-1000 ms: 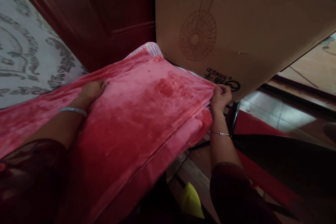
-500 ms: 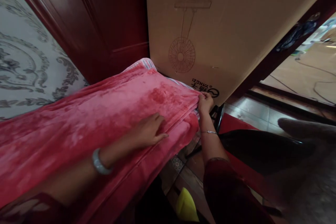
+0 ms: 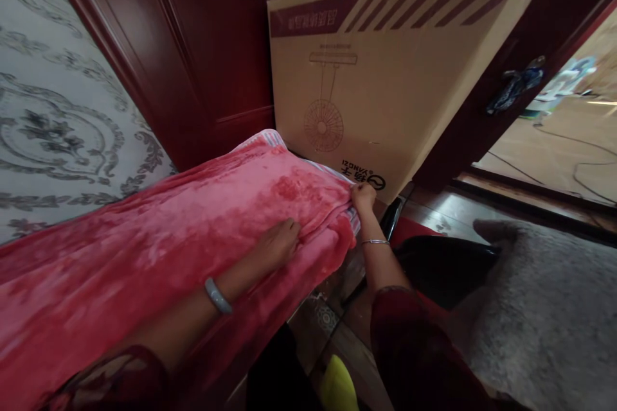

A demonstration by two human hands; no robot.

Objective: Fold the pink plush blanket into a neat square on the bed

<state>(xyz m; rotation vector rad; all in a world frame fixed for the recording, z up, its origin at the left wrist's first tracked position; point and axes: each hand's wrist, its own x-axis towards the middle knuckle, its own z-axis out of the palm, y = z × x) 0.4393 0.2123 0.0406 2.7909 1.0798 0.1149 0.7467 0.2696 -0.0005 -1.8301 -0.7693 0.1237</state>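
A pink-red plush blanket with a striped edge lies spread over a long surface along the wall. My right hand is closed on its far right corner, close to the cardboard box. On the blanket's near side, my left hand has its fingers curled in and pinches a fold of the fabric. Wrinkles run between the two hands. The near edge hangs down toward the floor. What supports the blanket is hidden underneath.
A large cardboard box with a fan drawing stands behind the blanket, against a dark red door. To the right are a black chair-like object, a grey fuzzy cover and a doorway. Something yellow is on the floor below.
My left hand has gone from spread fingers on the blanket to closed on a fold. My right hand keeps hold of the corner. The view has tilted up, showing the box's top.
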